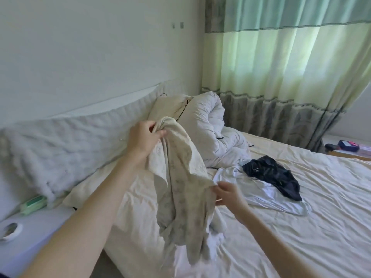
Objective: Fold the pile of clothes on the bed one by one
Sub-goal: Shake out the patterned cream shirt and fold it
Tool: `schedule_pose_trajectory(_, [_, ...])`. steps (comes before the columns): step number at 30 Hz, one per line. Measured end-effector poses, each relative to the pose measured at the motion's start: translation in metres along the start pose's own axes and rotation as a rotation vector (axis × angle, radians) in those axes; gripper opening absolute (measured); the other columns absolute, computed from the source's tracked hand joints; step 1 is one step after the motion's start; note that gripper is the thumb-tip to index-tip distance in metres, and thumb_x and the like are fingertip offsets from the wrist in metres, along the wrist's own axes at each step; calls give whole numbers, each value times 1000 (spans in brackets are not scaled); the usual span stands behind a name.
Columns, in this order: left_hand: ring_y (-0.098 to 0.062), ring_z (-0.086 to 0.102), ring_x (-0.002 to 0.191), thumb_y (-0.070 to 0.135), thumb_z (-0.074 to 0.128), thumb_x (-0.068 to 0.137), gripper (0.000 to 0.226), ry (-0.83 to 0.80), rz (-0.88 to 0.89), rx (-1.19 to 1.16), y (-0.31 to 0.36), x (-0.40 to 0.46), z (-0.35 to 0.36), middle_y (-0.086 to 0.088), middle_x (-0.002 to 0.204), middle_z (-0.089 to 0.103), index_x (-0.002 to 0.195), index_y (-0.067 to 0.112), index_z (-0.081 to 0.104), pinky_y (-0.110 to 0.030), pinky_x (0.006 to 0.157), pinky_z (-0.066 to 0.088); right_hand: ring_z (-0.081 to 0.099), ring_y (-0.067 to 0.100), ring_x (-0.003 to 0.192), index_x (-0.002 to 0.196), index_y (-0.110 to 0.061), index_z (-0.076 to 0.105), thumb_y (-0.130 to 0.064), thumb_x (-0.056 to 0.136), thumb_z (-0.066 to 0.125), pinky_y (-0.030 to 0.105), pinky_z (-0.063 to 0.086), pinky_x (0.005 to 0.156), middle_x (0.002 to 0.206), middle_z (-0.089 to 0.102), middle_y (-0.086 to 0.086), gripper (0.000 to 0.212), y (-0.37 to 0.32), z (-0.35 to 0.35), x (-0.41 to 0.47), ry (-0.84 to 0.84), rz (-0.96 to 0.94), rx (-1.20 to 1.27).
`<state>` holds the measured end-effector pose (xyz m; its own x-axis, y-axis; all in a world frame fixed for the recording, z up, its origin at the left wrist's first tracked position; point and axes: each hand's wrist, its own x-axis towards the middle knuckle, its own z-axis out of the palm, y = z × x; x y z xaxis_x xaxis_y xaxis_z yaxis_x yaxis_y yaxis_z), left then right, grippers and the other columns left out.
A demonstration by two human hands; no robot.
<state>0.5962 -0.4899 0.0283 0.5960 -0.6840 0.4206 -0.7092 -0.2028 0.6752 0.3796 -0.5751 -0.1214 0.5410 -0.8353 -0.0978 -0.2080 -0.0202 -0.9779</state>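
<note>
Two hands are working on one beige garment (180,177) in the middle of the frame. The left hand (143,137), raised at centre, is pinching the garment's top edge between thumb and curled fingers, so the cloth is hanging down in a long, twisted drape. The right hand (226,193), lower and just right of centre, is gripping a side edge of the same garment with its fingers curled round the cloth; this hand is slightly blurred. The garment's lower end is dangling over the bed (281,227) at lower centre, just in front of a bit of white cloth (217,227) lying on the sheet.

Further right, at mid-frame, a white shirt (271,199) is lying spread on the bed, and a dark garment (275,175) is lying crumpled on top of it. Behind them, toward upper centre, a white duvet (212,133) is sitting bunched up against a cream pillow (168,107). A padded headboard (60,145) is running along the left side. Green curtains (281,67) are filling the upper right. At lower left, a green box (33,203) and a round dish (10,230) are resting on a white surface (40,233) beside the bed.
</note>
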Motion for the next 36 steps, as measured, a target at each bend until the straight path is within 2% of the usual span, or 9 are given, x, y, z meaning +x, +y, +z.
schedule_pose_trajectory(3, [-27,51,119,16,70,83,55,-40,-126,68,-26,-15,9,-13,130,54,133,8,48,-27,95,36,63,11,51,71,-5,65,-5,91,58,23,52,48,61,62,6,21,-47,-12,23,14,-5,157])
schedule_pose_trajectory(8, [-14,59,105,39,71,80,41,-221,-112,-124,-35,-91,67,11,104,59,114,23,58,-17,78,39,66,17,49,72,1,61,1,90,59,31,59,52,61,64,13,18,-104,1,48,12,76,373])
schedule_pose_trajectory(11, [-6,50,111,55,71,72,70,-494,-245,-133,-35,-133,104,17,117,51,131,26,46,-19,90,40,63,14,42,70,-2,59,0,90,59,26,56,46,63,61,13,19,-122,7,58,48,52,330])
schedule_pose_trajectory(14, [-11,53,115,42,74,76,72,-544,-343,-112,-41,-150,128,6,128,55,136,20,42,-22,93,44,63,13,44,70,-3,58,-3,90,60,26,57,50,66,61,11,20,-130,-5,66,77,36,336])
schedule_pose_trajectory(20, [-12,62,74,19,66,82,3,-422,-340,-39,-35,-130,129,3,80,69,80,19,69,-14,61,46,67,13,52,77,1,64,-1,90,58,20,55,52,71,66,12,15,-113,-41,70,185,14,396])
schedule_pose_trajectory(24, [-9,48,42,11,73,75,37,-310,-444,-222,-19,-88,115,9,37,49,44,19,54,-17,42,38,51,20,64,108,24,49,-1,91,55,29,45,62,71,50,14,31,-70,-46,57,173,39,176])
schedule_pose_trajectory(26, [-8,45,34,15,75,75,45,-276,-454,-227,-12,-71,109,7,33,43,38,18,50,-18,40,43,51,18,75,104,15,58,-13,89,62,30,41,69,76,56,21,33,-42,-42,35,169,-36,-102])
schedule_pose_trajectory(31, [-20,50,55,26,72,79,40,-299,-372,-210,9,-53,115,-9,56,44,53,7,46,-45,67,56,61,6,86,108,-32,50,-54,73,71,21,50,74,96,57,-15,46,-8,-11,-17,-73,-109,-275])
schedule_pose_trajectory(36, [-20,51,52,26,70,81,37,-339,-313,-290,23,-46,122,-11,57,51,57,2,55,-28,51,49,58,16,76,95,-12,59,-21,89,59,27,45,69,81,60,-5,11,-14,4,-6,128,-183,-318])
